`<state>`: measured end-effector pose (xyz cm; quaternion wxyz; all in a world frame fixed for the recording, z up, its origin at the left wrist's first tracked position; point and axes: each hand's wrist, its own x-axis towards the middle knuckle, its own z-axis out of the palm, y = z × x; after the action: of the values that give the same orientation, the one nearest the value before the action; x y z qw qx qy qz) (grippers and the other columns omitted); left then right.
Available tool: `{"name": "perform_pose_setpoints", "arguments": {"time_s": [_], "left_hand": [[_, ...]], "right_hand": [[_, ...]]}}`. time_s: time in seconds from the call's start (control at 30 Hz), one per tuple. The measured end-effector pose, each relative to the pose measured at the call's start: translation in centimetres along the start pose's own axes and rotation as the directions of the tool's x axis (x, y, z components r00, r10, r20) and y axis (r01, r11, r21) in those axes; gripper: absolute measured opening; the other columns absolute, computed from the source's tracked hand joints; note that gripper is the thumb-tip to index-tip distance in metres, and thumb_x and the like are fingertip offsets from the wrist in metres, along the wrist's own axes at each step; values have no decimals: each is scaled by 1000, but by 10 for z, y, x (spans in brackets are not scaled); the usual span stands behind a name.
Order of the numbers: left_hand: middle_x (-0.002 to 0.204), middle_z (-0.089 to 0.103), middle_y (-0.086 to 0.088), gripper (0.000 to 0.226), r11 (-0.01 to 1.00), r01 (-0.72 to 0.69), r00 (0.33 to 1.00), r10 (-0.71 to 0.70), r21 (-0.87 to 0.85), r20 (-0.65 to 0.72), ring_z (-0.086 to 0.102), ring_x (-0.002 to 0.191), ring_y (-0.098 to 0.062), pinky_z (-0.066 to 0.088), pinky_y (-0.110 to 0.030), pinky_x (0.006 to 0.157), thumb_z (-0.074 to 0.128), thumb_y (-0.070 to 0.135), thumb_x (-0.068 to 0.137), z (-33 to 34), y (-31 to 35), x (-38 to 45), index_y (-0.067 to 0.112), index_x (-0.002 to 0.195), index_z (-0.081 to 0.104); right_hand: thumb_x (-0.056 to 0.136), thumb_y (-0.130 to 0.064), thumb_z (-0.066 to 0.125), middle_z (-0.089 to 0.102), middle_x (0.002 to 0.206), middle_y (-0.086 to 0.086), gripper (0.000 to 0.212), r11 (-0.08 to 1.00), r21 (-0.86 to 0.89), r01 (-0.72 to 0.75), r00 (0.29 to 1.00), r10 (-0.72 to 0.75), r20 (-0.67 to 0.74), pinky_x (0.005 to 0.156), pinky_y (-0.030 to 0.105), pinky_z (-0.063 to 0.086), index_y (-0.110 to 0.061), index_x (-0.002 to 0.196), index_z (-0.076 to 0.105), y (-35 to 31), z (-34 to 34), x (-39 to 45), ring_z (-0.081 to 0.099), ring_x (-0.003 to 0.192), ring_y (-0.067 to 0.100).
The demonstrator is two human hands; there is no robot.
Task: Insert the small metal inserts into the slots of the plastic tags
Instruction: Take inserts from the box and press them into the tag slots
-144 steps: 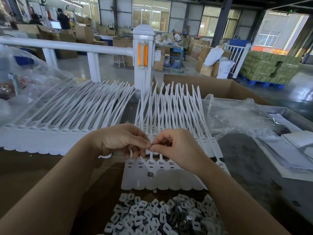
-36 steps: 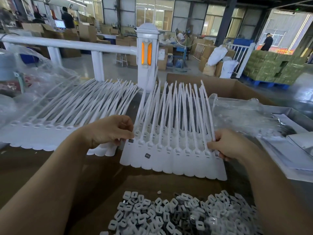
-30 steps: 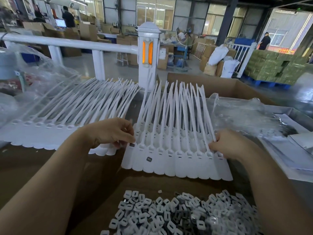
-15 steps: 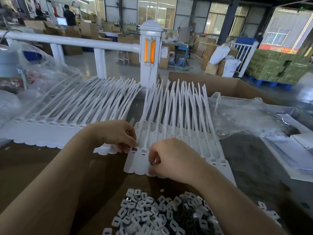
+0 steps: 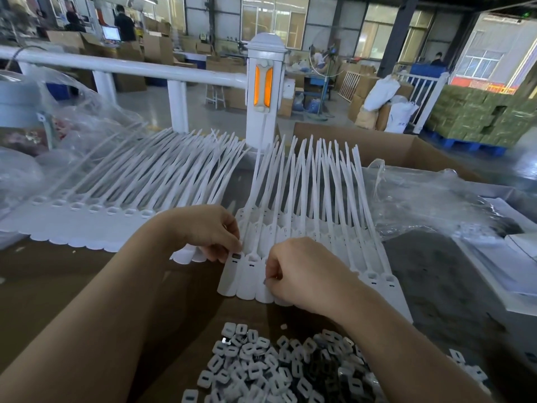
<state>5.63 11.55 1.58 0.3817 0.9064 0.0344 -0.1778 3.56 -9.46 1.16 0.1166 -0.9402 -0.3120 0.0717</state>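
Tabletop (image 5: 58, 286): a brown work surface fills the lower frame, with a white railing and a warehouse floor behind it.

Spare tags (image 5: 116, 205): a second white fan lies at left of centre, its slots showing empty and neither hand on it.

Plastic tags (image 5: 290, 228): a joined fan of white strips lies at centre frame, its flat heads toward the person and its tails pointing to the top of the picture.

Insert pile (image 5: 276, 370): a heap of small white and grey pieces sits at bottom centre, just below the tag heads and apart from them.

Left hand (image 5: 209, 231): curled fingers rest on the leftmost tag heads, pinning the fan; a dark insert (image 5: 236, 256) shows in the slot just under its fingertips.

Right hand (image 5: 302, 271): held in a narrow, curled grip over the third and fourth heads at centre, thumb and forefinger pinched close. A small dark speck shows at the pinch; whether it is an insert cannot be told.

Step in hand: apparently picking up or seating one insert on the strip.

Doing it well: keep the left hand pinning the strip flat, square the insert to the slot, press straight down, then work rightward along the row.
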Motion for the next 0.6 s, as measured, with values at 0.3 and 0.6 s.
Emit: {"name": "perform_pose_setpoints", "arguments": {"time_s": [0.3, 0.6], "left_hand": [[78, 75, -4, 12, 1000, 10, 1000, -10, -11, 4, 74, 70, -15, 54, -19, 58, 75, 16, 85, 1, 2, 0, 9, 92, 68], [70, 74, 0, 11, 999, 21, 1000, -21, -32, 12, 73, 67, -12, 53, -17, 57, 75, 14, 85, 1, 3, 0, 9, 91, 68]], "right_hand": [[91, -22, 65, 63, 79, -16, 10, 992, 32, 123, 991, -124, 41, 70, 17, 53, -26, 96, 73, 2, -8, -4, 63, 80, 2], [84, -36, 77, 59, 79, -16, 12, 977, 123, 175, 969, -193, 153, 59, 12, 38, -33, 87, 65, 1, -9, -7, 58, 72, -4]]}}
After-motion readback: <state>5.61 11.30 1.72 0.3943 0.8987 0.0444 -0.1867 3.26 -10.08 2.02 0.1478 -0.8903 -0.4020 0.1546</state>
